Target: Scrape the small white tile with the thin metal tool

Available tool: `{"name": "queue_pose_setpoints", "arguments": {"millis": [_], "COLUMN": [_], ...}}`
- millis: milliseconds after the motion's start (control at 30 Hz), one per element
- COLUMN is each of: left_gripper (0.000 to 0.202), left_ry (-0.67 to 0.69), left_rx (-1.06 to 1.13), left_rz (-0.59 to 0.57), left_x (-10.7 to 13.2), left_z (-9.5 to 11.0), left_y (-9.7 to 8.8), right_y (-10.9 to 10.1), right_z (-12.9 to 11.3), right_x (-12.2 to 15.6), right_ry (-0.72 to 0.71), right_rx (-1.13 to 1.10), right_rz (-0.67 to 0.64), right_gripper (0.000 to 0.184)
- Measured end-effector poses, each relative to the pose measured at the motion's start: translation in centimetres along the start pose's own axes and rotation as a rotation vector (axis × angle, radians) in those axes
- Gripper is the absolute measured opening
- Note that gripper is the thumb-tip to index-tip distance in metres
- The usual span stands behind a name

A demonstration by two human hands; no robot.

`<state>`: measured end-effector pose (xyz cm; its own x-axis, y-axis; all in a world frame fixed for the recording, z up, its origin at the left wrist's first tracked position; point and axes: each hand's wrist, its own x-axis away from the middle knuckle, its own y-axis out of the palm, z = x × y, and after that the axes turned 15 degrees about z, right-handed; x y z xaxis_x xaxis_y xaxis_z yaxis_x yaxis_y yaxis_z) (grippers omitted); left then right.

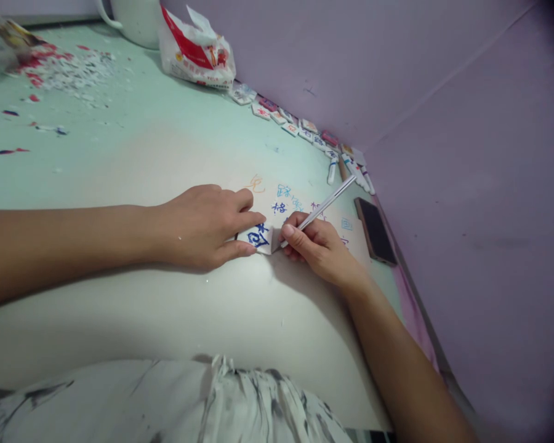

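Head cam, L hand (207,226) clamped on small white block (255,237) w/ blue writing, thumb one side, finger the other, block's at the table (143,307) btwn both hands, R hand (321,246) closed round slim pen-like tool (331,203), tip by block, phone (376,231) off R

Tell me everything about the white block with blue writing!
The block is small and white, with straight edges and thick blue writing on its top face; I can't tell what it's made of. It seems to lie on the table. The left grip pinches its far and near edges. The tool in the right grip is at its right end; whether it touches, I can't tell.
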<state>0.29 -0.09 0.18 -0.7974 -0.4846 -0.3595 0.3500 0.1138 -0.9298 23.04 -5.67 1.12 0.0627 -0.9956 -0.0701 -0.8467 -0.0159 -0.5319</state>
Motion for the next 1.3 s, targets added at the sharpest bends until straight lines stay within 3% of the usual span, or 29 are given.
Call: {"name": "queue_pose_setpoints", "arguments": {"millis": [1300], "left_gripper": [0.049], "left_ry": [0.003], "left_rx": [-0.030], "left_rz": [-0.018], "left_x": [-0.04], "left_z": [0.04], "left_y": [-0.05], "right_y": [0.00], "right_z": [-0.14], "right_x": [0.00], "right_ry": [-0.003], "right_rx": [0.006], "right_rz": [0.007], "right_gripper": [0.055]}}
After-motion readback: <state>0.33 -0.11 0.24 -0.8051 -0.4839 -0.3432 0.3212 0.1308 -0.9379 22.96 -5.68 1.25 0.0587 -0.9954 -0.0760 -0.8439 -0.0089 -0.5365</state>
